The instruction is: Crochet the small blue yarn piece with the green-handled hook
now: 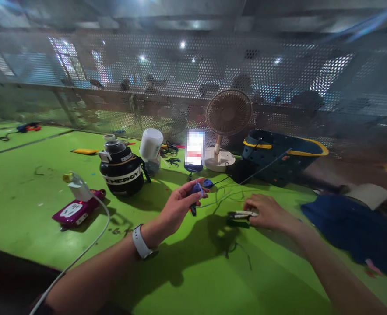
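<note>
My left hand (184, 202) is raised over the green table, its fingers pinched on a small blue-purple yarn piece (197, 189). A light strand of yarn (215, 202) runs from it to the right across the table. Behind the fingertips lies another small blue piece (207, 183). Low over the table at the right, my right hand (265, 211) is closed round a slim white-and-dark tool (241, 215), whose kind I cannot make out. A loose dark thread (242, 253) lies nearer to me.
Behind the hands stand a lit phone (194, 148), a fan (229, 113) and a dark basket (279, 159) with yellow handles. To the left are a black jug (123, 173), a white bottle (150, 144) and a purple power strip (77, 212) with a white cable. Dark blue cloth (351, 232) lies right.
</note>
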`<state>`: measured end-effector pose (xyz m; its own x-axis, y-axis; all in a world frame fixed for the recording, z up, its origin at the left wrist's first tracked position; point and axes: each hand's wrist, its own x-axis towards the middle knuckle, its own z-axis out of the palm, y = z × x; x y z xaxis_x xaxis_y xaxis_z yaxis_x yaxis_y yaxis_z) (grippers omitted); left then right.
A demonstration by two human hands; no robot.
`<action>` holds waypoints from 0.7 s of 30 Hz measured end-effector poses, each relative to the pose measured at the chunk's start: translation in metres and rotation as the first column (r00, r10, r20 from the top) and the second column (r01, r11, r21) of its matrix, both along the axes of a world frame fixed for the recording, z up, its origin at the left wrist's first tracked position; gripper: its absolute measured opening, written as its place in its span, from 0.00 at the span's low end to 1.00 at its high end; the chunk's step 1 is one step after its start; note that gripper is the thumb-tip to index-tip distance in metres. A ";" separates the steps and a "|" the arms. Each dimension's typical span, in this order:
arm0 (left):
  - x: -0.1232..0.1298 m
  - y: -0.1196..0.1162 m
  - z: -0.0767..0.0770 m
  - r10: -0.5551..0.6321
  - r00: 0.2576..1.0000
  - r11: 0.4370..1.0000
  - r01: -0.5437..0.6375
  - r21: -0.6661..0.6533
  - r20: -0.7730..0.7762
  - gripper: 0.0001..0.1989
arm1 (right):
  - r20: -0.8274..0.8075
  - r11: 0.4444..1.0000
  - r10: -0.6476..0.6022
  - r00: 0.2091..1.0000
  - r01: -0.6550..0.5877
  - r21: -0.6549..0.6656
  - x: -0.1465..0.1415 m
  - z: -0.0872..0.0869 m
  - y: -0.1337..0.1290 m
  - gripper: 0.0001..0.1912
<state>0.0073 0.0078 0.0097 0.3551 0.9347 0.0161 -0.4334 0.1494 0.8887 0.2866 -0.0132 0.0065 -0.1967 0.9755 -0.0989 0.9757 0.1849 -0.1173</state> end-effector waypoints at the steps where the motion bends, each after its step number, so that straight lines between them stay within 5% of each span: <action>1: 0.000 -0.001 0.001 0.001 1.000 1.000 0.000 -0.004 0.010 0.22 | 0.003 1.000 -0.006 1.000 0.006 0.008 0.000 -0.001 0.000 0.11; 8: 0.001 -0.002 0.000 -0.022 0.999 0.999 0.024 -0.036 0.047 0.19 | -0.065 0.998 -0.059 0.996 0.059 0.006 0.004 -0.002 -0.001 0.04; 16: 0.004 -0.002 -0.006 -0.015 0.999 1.000 0.015 0.012 -0.034 0.17 | -0.289 0.988 -0.150 0.946 0.128 -0.091 0.032 0.019 -0.007 0.03; 18: 0.004 -0.002 -0.005 -0.007 0.999 1.000 0.008 0.013 -0.045 0.14 | -0.575 0.969 -0.224 0.787 0.116 -0.219 0.034 0.023 -0.008 0.04; 21: 0.005 -0.003 -0.004 0.002 0.999 1.000 -0.002 0.008 -0.046 0.12 | -0.851 0.959 -0.274 0.449 0.054 -0.280 0.023 0.024 -0.011 0.08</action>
<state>0.0125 0.0053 0.0055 0.3535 0.9354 0.0070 -0.3919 0.1413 0.9091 0.3093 -0.0242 0.0308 -0.1239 0.9809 -0.1497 0.3433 -0.0992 -0.9340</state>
